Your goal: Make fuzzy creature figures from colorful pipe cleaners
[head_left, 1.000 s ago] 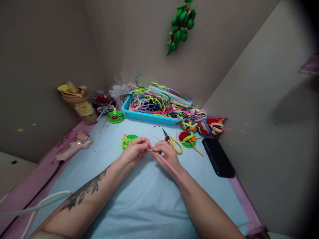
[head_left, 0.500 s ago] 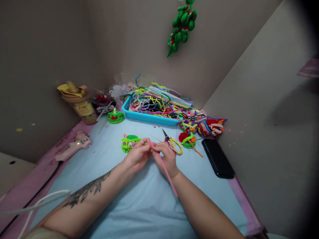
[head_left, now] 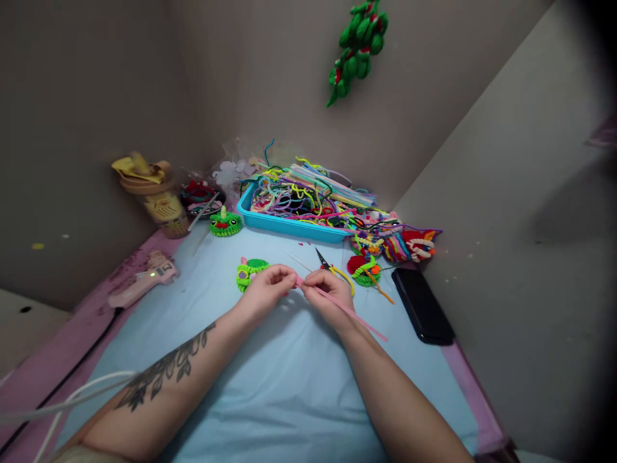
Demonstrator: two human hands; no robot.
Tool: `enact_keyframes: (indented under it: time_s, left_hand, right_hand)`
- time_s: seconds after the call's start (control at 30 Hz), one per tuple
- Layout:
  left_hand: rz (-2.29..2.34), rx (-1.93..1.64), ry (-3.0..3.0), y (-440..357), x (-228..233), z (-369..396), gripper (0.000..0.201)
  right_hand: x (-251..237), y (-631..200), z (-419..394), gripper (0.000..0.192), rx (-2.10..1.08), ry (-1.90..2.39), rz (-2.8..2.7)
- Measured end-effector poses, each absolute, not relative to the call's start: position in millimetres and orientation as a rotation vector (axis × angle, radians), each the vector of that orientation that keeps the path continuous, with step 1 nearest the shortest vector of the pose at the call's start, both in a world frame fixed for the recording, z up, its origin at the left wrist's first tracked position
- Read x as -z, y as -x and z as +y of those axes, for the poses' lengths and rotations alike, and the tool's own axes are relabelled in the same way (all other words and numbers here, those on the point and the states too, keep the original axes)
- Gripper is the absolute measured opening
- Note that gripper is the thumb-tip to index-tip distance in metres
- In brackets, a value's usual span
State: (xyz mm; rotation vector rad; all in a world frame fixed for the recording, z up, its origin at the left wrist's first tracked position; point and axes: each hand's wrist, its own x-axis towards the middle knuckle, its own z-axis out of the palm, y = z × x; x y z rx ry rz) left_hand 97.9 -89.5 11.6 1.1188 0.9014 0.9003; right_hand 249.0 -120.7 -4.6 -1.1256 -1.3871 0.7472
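- The work in hand centres on a pink strip (head_left: pixel 359 317), up in front of the body, above the pale blue cloth (head_left: pixel 284 405) on the bench.
- Its near end sits between the fingertips; whether that end is folded or twisted is too small to tell.
- A long tail runs straight across the right hand and ends free beyond the wrist, so most of the strip looks unworked and this piece seems at an early stage.
- Further along, by appearance, are the lime-green piece (head_left: pixel 243 278) partly behind the left hand and the green figure with eyes (head_left: pixel 225 224) near the blue tray (head_left: pixel 289 226); the pink strip does not appear to be joined to either.
- The scissors (head_left: pixel 322 258) lie partly behind the right hand, and the glue gun (head_left: pixel 149 280) rests at the left with a small light lit; neither is held.
- The left hand (head_left: pixel 270 283) reaches in from the lower left, thumb and forefinger pinching the strip's end.
- The right hand (head_left: pixel 331 298) mirrors it, fingers curled and clamped on the strip just beside.
- Both hands are close together, forearms converging.
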Motion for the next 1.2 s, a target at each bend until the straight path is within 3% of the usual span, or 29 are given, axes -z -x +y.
enact_keyframes:
  time_s: [0.37,0.77,0.93,1.2]
  left_hand:
    - [1.135,-1.004,-1.995,-91,-15,-94,0.017]
    - [0.835,-0.518,-1.151,-86,-22,-88,0.032]
    - [0.878,-0.614,-1.134,-93,-19,-91,0.029]
    - [0.936,-0.751,-1.245,-97,-17,-93,0.027]
  right_hand:
    - [-3,-255,-116,0.010,-1.022,1.217,-1.235]
    - [2,-271,-111,0.015,-1.253,1.052,-1.193]
    - [7,-265,-107,0.032,-1.376,0.958,-1.020]
    - [8,-259,-110,0.023,-1.318,1.036,-1.143]
